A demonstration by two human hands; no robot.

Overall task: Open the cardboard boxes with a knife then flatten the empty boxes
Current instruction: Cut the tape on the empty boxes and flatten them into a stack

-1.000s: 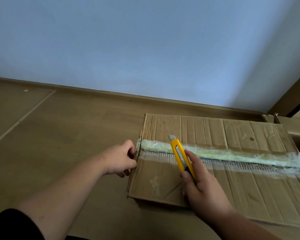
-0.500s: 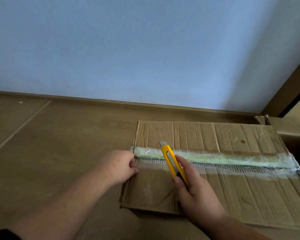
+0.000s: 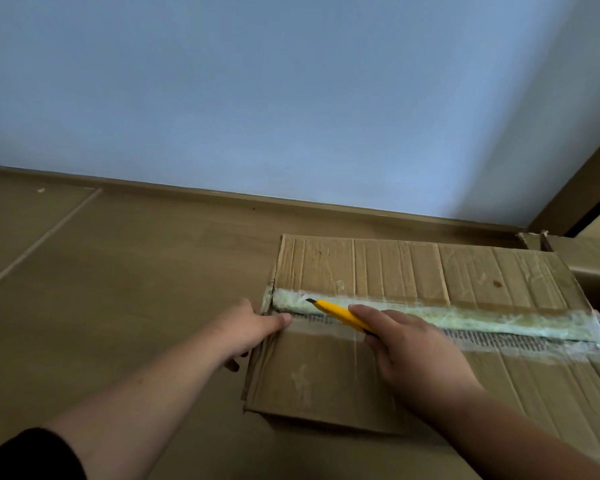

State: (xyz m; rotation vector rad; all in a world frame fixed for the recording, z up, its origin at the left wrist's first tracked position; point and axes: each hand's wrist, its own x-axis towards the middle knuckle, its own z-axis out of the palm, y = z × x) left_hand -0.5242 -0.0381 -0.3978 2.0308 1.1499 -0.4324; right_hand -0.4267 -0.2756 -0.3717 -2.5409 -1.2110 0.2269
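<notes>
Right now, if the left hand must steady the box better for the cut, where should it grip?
Probably the left end of the cardboard box, on the near flap's edge beside the taped seam, coming from the left. The flat top gives no hold, and that edge overhangs. The left hand already sits there, thumb on top. Keep it clear of the yellow knife in the right hand.

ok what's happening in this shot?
A person is opening a flat, taped brown cardboard box on a wooden floor. The right hand grips a yellow utility knife, its blade tip at the left end of the clear tape seam. The left hand holds the box's left edge, thumb on top. The flaps are not yet lifted.
</notes>
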